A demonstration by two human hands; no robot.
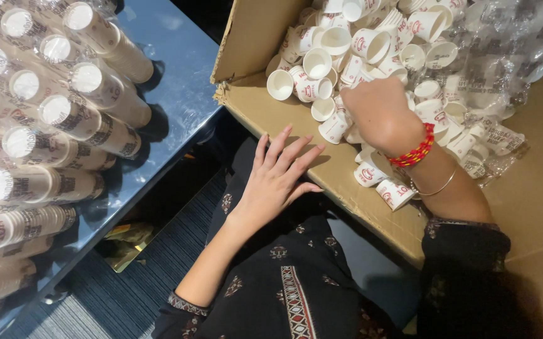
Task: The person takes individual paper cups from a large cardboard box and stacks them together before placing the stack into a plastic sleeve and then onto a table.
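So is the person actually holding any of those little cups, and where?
Cannot tell: the right hand reaches into the loose paper cups, fingers hidden. The left hand lies flat, holding nothing.

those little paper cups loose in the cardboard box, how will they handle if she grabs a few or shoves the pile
The small paper cups look thin-walled and empty, so probably very light and easy to crush. Many lie on their sides, so a shove would likely roll and scatter them across the cardboard box. The right hand is among them; the left hand rests at the box edge.
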